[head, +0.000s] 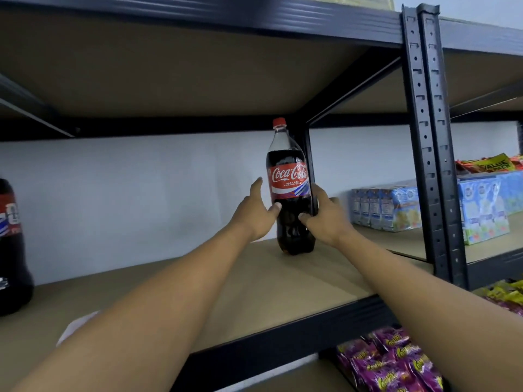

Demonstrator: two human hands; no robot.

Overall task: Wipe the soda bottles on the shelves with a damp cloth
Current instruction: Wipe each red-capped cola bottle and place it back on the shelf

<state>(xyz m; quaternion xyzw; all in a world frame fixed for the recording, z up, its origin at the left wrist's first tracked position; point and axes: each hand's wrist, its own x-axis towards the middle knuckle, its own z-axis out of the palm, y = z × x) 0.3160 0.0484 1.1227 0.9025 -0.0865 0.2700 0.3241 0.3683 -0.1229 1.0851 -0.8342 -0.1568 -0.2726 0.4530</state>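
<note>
**Q:** Item one: where is the task's thing?

**A:** Coca-Cola bottle (288,188), centre of the frame, standing on the brown shelf (198,292) toward its back right corner, close to the white wall. Long axis vertical, red cap up, base down on the board, red label facing you.

**Q:** And your hands?

**A:** Your left hand (256,213) cups the bottle's left flank, with the thumb on the dark front below the label and the fingers reaching up beside the label. Your right hand (325,219) grips the right flank, with the thumb curled onto the front and the fingers wrapped round the far side. The bottle sits between the two.

**Q:** Other stock?

**A:** There is a second dark soda bottle (11,244) at the far left edge of the frame, upright on the same shelf and cut off by the border. A pale flat piece (76,326) lies at lower left, partly under your left forearm; you cannot tell what it is. Blue drink cartons (385,210) stand in the neighbouring bay at right, behind the black slotted post (430,137). Purple snack packs (390,360) fill the shelf below, at lower right.
</note>
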